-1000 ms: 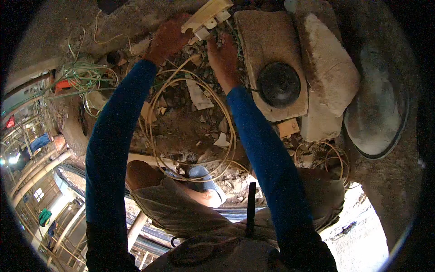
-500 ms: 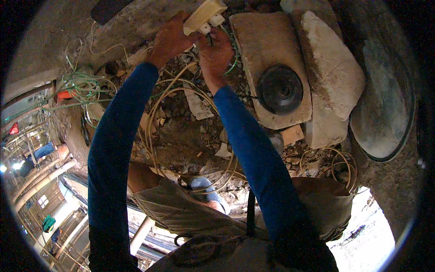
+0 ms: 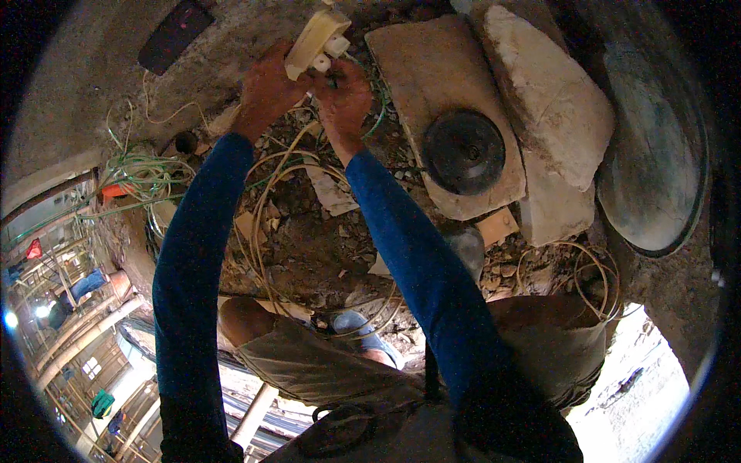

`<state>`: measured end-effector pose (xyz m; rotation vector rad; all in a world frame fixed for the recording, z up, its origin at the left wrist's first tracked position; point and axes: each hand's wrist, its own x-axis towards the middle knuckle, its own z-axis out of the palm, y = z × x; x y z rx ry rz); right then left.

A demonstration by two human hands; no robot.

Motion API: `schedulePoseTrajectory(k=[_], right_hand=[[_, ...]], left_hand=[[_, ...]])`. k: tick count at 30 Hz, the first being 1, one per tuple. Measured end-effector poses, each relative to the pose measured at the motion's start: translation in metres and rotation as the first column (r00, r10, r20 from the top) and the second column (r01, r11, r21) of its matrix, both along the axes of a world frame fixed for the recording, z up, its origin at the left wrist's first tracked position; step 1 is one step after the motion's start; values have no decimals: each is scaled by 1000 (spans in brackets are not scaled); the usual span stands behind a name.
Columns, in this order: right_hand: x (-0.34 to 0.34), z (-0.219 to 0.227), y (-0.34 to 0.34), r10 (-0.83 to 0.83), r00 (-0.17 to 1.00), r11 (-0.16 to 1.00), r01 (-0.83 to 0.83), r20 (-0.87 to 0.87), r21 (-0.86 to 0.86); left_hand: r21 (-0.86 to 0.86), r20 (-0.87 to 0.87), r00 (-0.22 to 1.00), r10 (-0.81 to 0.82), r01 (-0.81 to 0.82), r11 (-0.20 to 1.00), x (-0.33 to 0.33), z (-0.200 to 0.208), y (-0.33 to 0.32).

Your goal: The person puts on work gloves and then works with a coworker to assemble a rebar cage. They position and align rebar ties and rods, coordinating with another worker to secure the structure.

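A cream, box-like plastic piece point(image 3: 315, 42) with short white round fittings point(image 3: 323, 63) on its near side is held up at the top of the view. My left hand point(image 3: 270, 89) grips its left end, with the fingertips partly hidden behind it. Just below the fittings, my right hand point(image 3: 345, 96) is closed, its fingers pinched together close to the left hand. Something small and dark shows between those fingers, too small to name. A green hose or cable point(image 3: 378, 116) curves beside the right hand.
A black round lid-like disc point(image 3: 464, 152) lies on a flat stone slab point(image 3: 401, 54). Beside it leans a pale rock point(image 3: 548, 92), then a large oval basin point(image 3: 652, 154). Tan hose loops point(image 3: 258, 208) cross the rubble. Green tubing point(image 3: 147, 174) is coiled at left; a dark flat object point(image 3: 176, 35) lies above.
In the picture, both hands and the cream piece have shifted left and slightly down, and the surroundings have shifted too. The cream piece appears tilted more upright. The grip looks the same.
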<state>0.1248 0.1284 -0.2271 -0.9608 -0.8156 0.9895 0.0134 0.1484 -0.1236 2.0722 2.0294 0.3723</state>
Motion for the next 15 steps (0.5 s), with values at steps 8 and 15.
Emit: schedulePoseTrajectory(k=[8, 15], right_hand=[[6, 8, 0, -24, 984, 999, 19, 179, 28], [7, 6, -6, -42, 974, 999, 42, 225, 6]], left_hand=[[89, -48, 993, -104, 108, 990, -9, -6, 8], [144, -137, 968, -211, 230, 962, -13, -6, 5]])
